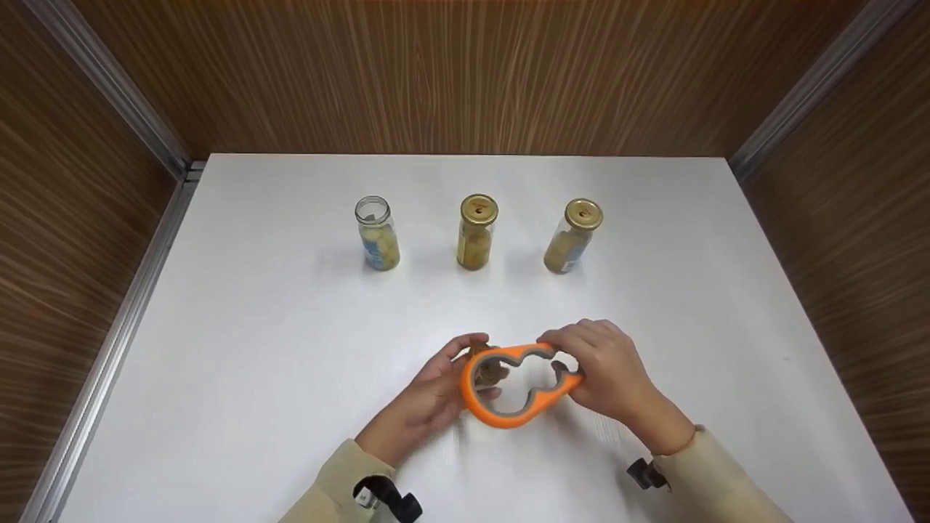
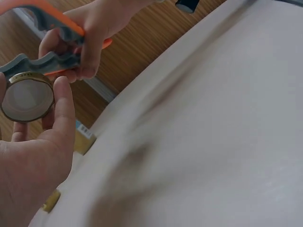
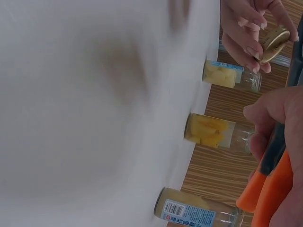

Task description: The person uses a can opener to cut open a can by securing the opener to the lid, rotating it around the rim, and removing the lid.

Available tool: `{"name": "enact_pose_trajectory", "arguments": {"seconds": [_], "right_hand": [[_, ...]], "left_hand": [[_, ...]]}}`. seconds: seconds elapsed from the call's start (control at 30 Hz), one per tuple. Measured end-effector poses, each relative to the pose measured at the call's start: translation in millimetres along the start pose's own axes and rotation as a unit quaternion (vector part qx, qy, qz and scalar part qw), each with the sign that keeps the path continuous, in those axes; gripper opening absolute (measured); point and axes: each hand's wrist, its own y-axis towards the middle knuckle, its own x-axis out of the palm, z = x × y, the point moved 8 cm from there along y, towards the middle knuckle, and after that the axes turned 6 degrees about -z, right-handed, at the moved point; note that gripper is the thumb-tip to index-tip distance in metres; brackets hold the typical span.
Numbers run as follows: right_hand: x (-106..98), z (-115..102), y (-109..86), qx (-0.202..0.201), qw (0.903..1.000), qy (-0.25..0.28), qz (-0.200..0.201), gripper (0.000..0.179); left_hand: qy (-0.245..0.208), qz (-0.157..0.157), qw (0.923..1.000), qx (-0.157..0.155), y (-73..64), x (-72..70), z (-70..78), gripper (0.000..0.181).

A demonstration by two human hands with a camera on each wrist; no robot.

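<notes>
Between the fingertips of my left hand (image 1: 429, 399) is a gold jar lid (image 2: 27, 98), pinched by its edge. The pale inner face of this lid shows in the left wrist view. My right hand (image 1: 607, 370) grips an orange jar opener (image 1: 501, 420) with grey scalloped inner edges. In the head view, the opener's large rounded end overlaps the lid and the left fingers. Part of its handles is hidden behind the right fingers.
Three glass jars stand in a row farther back on the white table (image 1: 254, 327). The left jar (image 1: 381, 243) has no lid; the middle jar (image 1: 475, 243) and right jar (image 1: 568, 243) wear gold lids. Wood-grain panels (image 1: 465, 80) enclose the back and sides.
</notes>
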Motion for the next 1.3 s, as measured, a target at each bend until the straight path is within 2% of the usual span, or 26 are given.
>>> {"name": "enact_pose_trajectory", "arguments": {"seconds": [0.13,0.23,0.33,0.4,0.47,0.57,0.67,0.8,0.9,1.07,1.13,1.17,1.3], "right_hand": [[-2,2,-4.6,-0.003,1.0,-0.002,0.005,0.044],[-4,4,-7.9,-0.008,0.9998,-0.011,0.016,0.046],[-6,7,-11.9,-0.01,0.9995,-0.015,0.026,0.047],[-7,8,-14.9,-0.008,0.9995,-0.015,0.026,0.046],[-6,11,-17.0,-0.004,0.9997,-0.014,0.021,0.045],[-6,14,-19.1,0.008,0.9998,-0.013,0.011,0.045],[-6,17,-20.8,0.017,0.9997,-0.013,0.008,0.047],[-7,18,-22.4,0.025,0.9996,-0.008,0.002,0.045],[-7,18,-25.1,0.027,0.9996,-0.005,0.004,0.043],[-7,18,-30.7,0.03,0.9995,-0.002,0.007,0.043],[-7,19,-32.4,0.034,0.9994,-0.002,0.005,0.043],[-7,19,-33.2,0.033,0.9994,-0.003,0.008,0.044],[-6,19,-35.9,0.035,0.9993,-0.003,0.01,0.046]], "left_hand": [[0.042,0.039,0.9983,0.012,-8.3,-16.3,21.3,0.051],[0.094,0.071,0.9926,0.031,-13.4,-29.4,44.4,0.053],[0.151,0.111,0.981,0.051,-18.6,-42.9,71.6,0.053],[0.199,0.142,0.9678,0.061,-23.4,-52.3,90.2,0.05],[0.259,0.164,0.9492,0.071,-27.0,-60.5,107.6,0.047],[0.345,0.188,0.9165,0.077,-27.9,-71.5,128.9,0.047],[0.415,0.207,0.884,0.061,-24.0,-82.6,141.3,0.056],[0.493,0.226,0.8394,0.029,-19.7,-93.1,148.5,0.071],[0.544,0.225,0.8079,0.027,-15.9,-98.2,151.0,0.073],[0.627,0.24,0.7409,0.009,-16.3,-109.1,150.8,0.069],[0.649,0.248,0.7189,-0.008,-16.9,-112.6,149.0,0.068],[0.656,0.249,0.7125,-0.018,-16.7,-113.8,147.6,0.067],[0.667,0.25,0.6997,-0.05,-14.5,-116.3,142.9,0.068]]}}
